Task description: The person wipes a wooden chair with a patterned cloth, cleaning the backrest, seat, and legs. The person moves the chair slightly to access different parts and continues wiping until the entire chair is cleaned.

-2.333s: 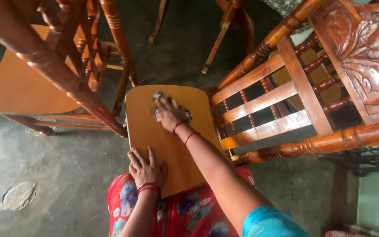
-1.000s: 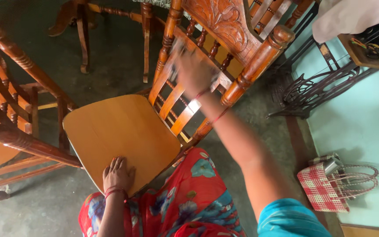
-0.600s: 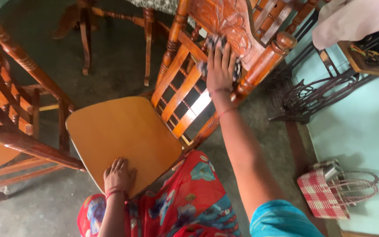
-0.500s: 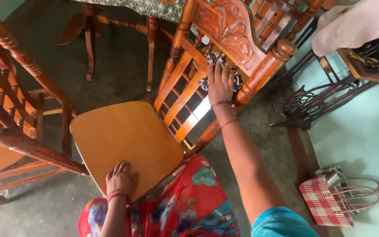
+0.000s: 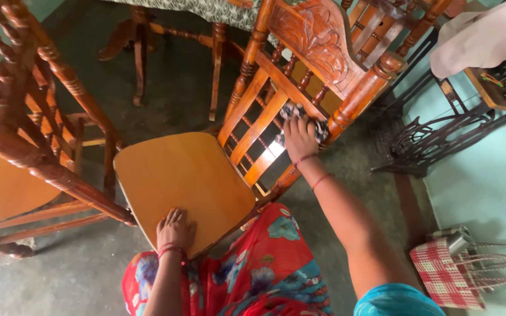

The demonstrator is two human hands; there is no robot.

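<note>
Head view: the cloth (image 5: 303, 120), a dark rag w/ pale pattern, was bunched under the right hand (image 5: 300, 139) and pressed against the slatted back of the wooden chair (image 5: 276, 105), just below the carved top panel (image 5: 314, 44) and beside the turned right post (image 5: 361, 96). Fingers of that hand were curled over the rag, gripping it against the wood; how tight, can't tell. The left hand (image 5: 175, 228) lay flat, fingers spread, on the near edge of the chair seat (image 5: 185, 178), holding nothing, apparently steadying the chair.

Judgement on the wiping in hand: best done w/ short strokes along each slat, rag folded to work into the gaps betw. spindles and into the carving, and the left palm kept down so the chair doesn't rock or slide.

Left of the left hand stood a second wooden chair (image 5: 36, 134), close by, its leg almost at the seat edge. Beyond the right hand, a table w/ patterned cover (image 5: 206, 9). Right of the right arm, a dark iron stand (image 5: 434, 137) and, nearer the person, a red-and-white woven basket (image 5: 446, 272) on the floor (image 5: 171, 76). Red floral clothing (image 5: 253, 275) showed at bottom.
</note>
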